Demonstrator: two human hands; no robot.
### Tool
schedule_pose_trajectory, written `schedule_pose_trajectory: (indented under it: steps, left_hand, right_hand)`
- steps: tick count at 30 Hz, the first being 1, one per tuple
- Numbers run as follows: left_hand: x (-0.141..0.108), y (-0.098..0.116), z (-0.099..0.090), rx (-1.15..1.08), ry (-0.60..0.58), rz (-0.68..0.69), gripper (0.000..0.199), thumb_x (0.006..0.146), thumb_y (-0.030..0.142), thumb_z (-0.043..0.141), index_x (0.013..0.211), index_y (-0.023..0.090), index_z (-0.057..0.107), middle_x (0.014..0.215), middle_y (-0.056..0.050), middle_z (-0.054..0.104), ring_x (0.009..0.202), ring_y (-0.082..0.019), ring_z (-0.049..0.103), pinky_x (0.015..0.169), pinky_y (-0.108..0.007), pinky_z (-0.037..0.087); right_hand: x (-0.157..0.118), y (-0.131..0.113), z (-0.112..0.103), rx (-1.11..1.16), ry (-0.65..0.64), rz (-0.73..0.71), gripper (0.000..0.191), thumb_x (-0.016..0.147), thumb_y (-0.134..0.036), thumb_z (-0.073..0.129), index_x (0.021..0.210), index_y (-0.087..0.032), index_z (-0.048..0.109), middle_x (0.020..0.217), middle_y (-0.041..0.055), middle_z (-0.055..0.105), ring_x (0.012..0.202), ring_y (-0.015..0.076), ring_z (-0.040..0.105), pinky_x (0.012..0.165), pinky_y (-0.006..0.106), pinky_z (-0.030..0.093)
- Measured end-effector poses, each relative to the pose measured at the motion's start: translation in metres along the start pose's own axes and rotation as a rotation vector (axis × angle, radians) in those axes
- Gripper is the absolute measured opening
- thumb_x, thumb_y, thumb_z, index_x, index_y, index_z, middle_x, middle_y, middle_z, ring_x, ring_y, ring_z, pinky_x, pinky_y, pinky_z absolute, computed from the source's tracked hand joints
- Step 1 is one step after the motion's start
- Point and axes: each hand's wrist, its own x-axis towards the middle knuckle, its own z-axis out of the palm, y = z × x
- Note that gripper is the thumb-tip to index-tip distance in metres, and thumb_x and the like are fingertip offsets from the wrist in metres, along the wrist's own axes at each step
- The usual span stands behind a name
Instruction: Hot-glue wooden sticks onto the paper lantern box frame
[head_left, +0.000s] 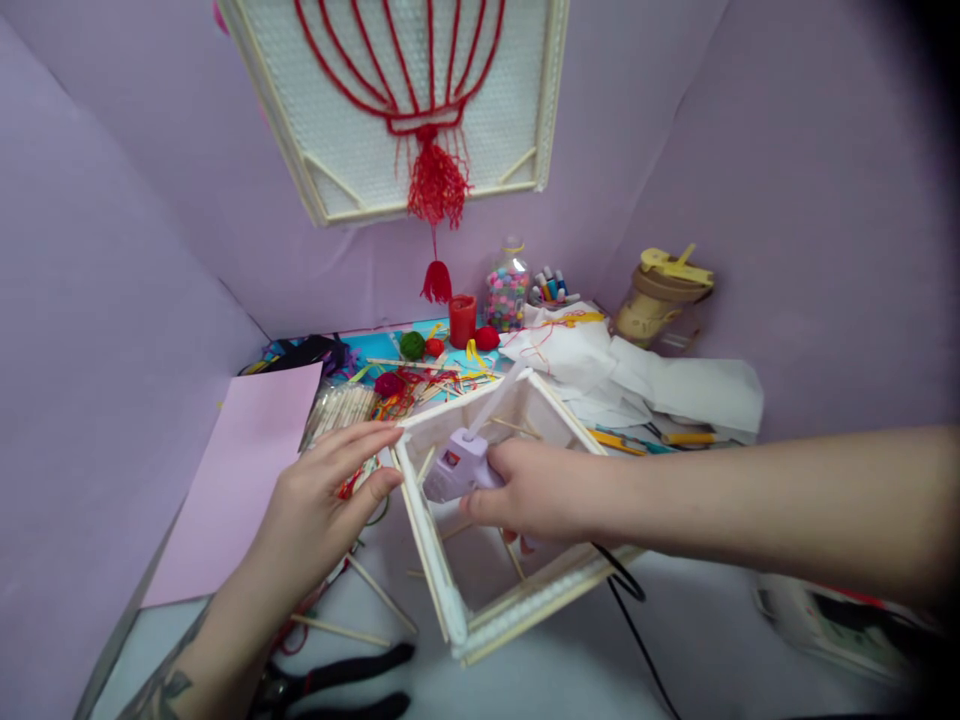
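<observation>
A box-shaped frame of pale sticks and white sheet stands in the middle, its square opening towards me. My left hand is at its left upper corner, thumb and fingers closed on the rim. Inside the opening, my right hand is wrapped round a lilac glue gun. A whitish glue stick juts from the gun's back end. Its nozzle is hidden within the frame. From below my right hand a black cord runs down over the table.
Black-handled pliers and loose sticks lie in front. Pink card is at left. Behind are yarn balls, a red candle, a pompom jar and white paper. A tasselled panel hangs above.
</observation>
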Motion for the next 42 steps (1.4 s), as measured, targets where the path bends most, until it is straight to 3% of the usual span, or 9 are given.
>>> schedule_pose_trajectory:
  steps: [6,11,16,20,23,25,29,42]
  left_hand:
    - [-0.001,0.000,0.000,-0.002,-0.002,0.004,0.028,0.093,0.035,0.061,0.116,0.021,0.069,0.119,-0.007,0.071,0.109,-0.020,0.067,0.097,-0.033,0.054]
    - [-0.002,-0.002,0.002,-0.011,0.010,0.020,0.027,0.093,0.032,0.062,0.116,0.020,0.069,0.118,-0.007,0.071,0.108,-0.019,0.068,0.096,-0.032,0.053]
    - [-0.004,-0.003,0.003,-0.021,0.016,0.043,0.027,0.092,0.031,0.063,0.117,0.020,0.069,0.117,-0.007,0.071,0.108,-0.019,0.067,0.095,-0.031,0.053]
    - [-0.004,-0.004,0.005,-0.052,0.026,0.057,0.027,0.093,0.029,0.063,0.116,0.018,0.068,0.117,-0.008,0.071,0.109,-0.018,0.066,0.096,-0.030,0.053]
    - [-0.005,-0.002,0.005,-0.051,0.024,0.038,0.027,0.093,0.029,0.063,0.118,0.020,0.068,0.118,-0.007,0.070,0.108,-0.019,0.066,0.095,-0.032,0.054]
    - [-0.006,-0.002,0.005,-0.054,0.024,0.027,0.027,0.093,0.030,0.063,0.118,0.021,0.068,0.118,-0.007,0.070,0.108,-0.019,0.066,0.094,-0.034,0.054]
    - [-0.006,-0.001,0.005,-0.073,0.031,0.035,0.027,0.093,0.030,0.062,0.117,0.020,0.068,0.118,-0.007,0.071,0.108,-0.020,0.066,0.094,-0.036,0.055]
    - [-0.006,0.001,0.005,-0.054,0.027,0.032,0.026,0.095,0.031,0.059,0.116,0.020,0.068,0.117,-0.008,0.071,0.106,-0.022,0.067,0.089,-0.041,0.057]
  right_hand:
    - [-0.011,-0.005,-0.006,-0.046,-0.047,0.031,0.028,0.082,-0.041,0.059,0.093,-0.016,0.065,0.073,0.0037,0.069,0.059,0.0165,0.063,0.050,0.026,0.045]
    - [-0.022,-0.003,-0.025,-0.107,0.088,-0.021,0.025,0.085,-0.038,0.056,0.096,-0.017,0.064,0.073,0.0030,0.067,0.062,0.0162,0.062,0.054,0.026,0.044]
    - [-0.030,0.003,-0.045,-0.387,0.267,-0.316,0.016,0.086,-0.029,0.056,0.093,-0.019,0.065,0.082,0.0033,0.069,0.071,0.0173,0.062,0.061,0.027,0.043]
    - [-0.029,0.009,-0.050,-0.868,0.381,-0.649,0.014,0.086,-0.016,0.058,0.096,-0.018,0.066,0.094,0.0071,0.070,0.076,0.0172,0.063,0.067,0.028,0.046]
    - [-0.018,0.011,-0.045,-1.240,0.442,-0.843,0.015,0.085,-0.010,0.059,0.095,-0.016,0.067,0.086,0.0069,0.069,0.073,0.0189,0.062,0.064,0.031,0.045]
    - [-0.008,0.011,-0.041,-1.354,0.489,-0.947,0.011,0.086,-0.010,0.060,0.091,-0.016,0.068,0.078,0.0054,0.067,0.070,0.0190,0.061,0.061,0.031,0.042]
    - [0.007,0.009,-0.037,-1.394,0.496,-0.991,0.007,0.087,-0.014,0.063,0.082,-0.016,0.067,0.076,0.0040,0.065,0.067,0.0169,0.057,0.058,0.032,0.037]
    - [0.022,0.016,-0.027,-1.449,0.554,-1.041,0.004,0.087,-0.018,0.063,0.085,-0.018,0.066,0.081,0.0047,0.062,0.071,0.0197,0.055,0.061,0.035,0.036]
